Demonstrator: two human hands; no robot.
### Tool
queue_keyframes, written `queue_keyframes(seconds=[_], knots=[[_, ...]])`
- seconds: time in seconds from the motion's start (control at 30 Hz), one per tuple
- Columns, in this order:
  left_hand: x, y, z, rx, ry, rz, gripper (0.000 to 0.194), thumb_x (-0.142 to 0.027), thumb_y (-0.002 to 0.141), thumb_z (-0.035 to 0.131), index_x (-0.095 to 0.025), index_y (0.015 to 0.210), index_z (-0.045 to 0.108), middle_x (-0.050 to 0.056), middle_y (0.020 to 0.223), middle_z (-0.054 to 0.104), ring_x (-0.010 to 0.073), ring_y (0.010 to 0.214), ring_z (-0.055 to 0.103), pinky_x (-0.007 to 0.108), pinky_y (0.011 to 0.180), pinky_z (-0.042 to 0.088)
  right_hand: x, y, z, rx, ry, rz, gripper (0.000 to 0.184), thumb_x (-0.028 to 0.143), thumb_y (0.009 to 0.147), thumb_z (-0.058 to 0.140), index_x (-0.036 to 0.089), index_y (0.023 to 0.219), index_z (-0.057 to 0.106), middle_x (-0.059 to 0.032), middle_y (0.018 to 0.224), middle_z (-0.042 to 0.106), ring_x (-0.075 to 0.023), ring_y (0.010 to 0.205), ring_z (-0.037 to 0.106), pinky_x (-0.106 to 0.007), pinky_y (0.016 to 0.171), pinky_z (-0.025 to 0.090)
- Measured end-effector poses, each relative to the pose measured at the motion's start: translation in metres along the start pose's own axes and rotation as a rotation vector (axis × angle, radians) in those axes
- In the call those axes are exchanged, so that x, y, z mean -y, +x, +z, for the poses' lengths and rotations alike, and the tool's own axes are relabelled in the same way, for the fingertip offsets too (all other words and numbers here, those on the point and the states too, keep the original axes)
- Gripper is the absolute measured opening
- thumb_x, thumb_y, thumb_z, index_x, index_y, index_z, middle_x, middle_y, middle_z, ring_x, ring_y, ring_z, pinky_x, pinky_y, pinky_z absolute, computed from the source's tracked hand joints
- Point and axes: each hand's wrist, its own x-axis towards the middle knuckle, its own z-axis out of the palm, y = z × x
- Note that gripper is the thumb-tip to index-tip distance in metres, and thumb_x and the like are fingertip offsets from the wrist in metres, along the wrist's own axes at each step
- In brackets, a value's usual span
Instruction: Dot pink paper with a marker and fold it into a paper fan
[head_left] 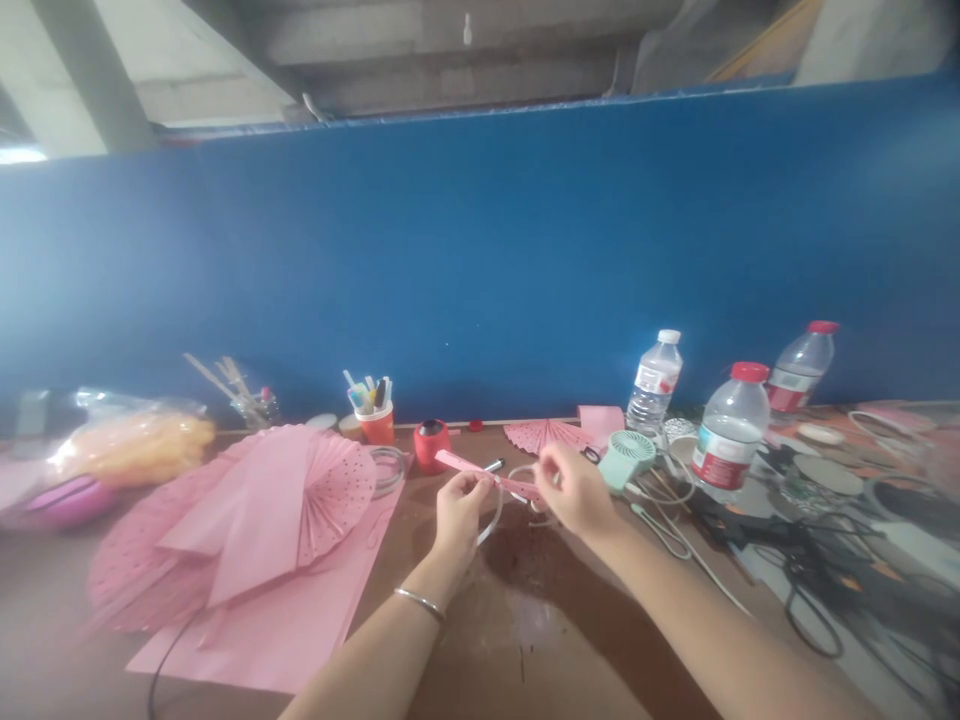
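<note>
A narrow folded strip of pink paper with small punched holes is pinched between the thumb and fingers of my left hand. It slants across in front of me, above the brown table. My right hand is closed, with its fingers curled at the strip's right end. What those fingers hold, if anything, is too blurred to make out. A pale loop of cord shows just below the strip, between my hands. Behind my right hand lies a spread pink pleated paper fan.
Pink pleated fans and sheets cover the left. At the back stand a red round container and a cup of pens. To the right are a mint handheld fan, water bottles and tangled cables. A blue partition rises behind.
</note>
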Motion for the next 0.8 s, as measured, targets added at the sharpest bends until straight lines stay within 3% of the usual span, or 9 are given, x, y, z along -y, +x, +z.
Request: queue_keyframes(seconds=[0.07,0.13,0.3,0.5,0.8], knots=[[0.001,0.0,0.0,0.05,0.001,-0.009,0.021,-0.032,0.058,0.066,-0.011,0.064,0.063,0.003,0.06,0.061,0.0119,0.056,0.055,0.023,0.056,0.042,0.016,-0.009,0.008,0.087,-0.035,-0.026,0.018,0.031,0.077,0.049,0.02,0.063,0.047,-0.0003,0.062,0.052,-0.0153,0.065,0.049,-0.024,0.06,0.034],[0.001,-0.002,0.001,0.072,0.001,-0.018,0.021,-0.032,0.059,0.065,-0.012,0.064,0.063,0.003,0.062,0.062,0.0124,0.057,0.055,0.023,0.055,0.042,0.026,-0.015,0.017,0.093,-0.046,0.004,0.015,0.033,0.074,0.054,0.02,0.07,0.05,-0.0018,0.07,0.057,-0.0168,0.071,0.052,-0.023,0.059,0.033],[0.001,-0.004,0.001,0.069,0.032,0.038,0.02,-0.031,0.058,0.065,-0.012,0.065,0.064,0.005,0.064,0.063,0.0151,0.063,0.057,0.025,0.06,0.044,0.027,-0.018,0.029,0.117,-0.028,0.06,0.014,0.026,0.081,0.045,0.019,0.072,0.053,-0.0026,0.073,0.06,-0.0162,0.073,0.054,-0.023,0.06,0.034],[0.004,0.003,-0.007,0.017,0.114,0.066,0.022,-0.034,0.065,0.061,-0.012,0.066,0.062,0.002,0.06,0.059,0.0108,0.057,0.051,0.021,0.057,0.04,0.025,-0.02,0.024,0.254,0.1,0.159,0.012,0.023,0.077,0.046,0.019,0.072,0.055,-0.0016,0.07,0.059,-0.0152,0.066,0.054,-0.022,0.058,0.035],[0.01,0.008,-0.01,0.022,0.11,0.071,0.022,-0.034,0.065,0.062,-0.012,0.068,0.063,0.001,0.062,0.058,0.0102,0.058,0.049,0.02,0.056,0.037,0.013,-0.026,0.013,0.604,0.3,0.352,0.006,0.022,0.067,0.054,0.017,0.065,0.055,0.0002,0.058,0.059,-0.0125,0.053,0.054,-0.02,0.047,0.034]])
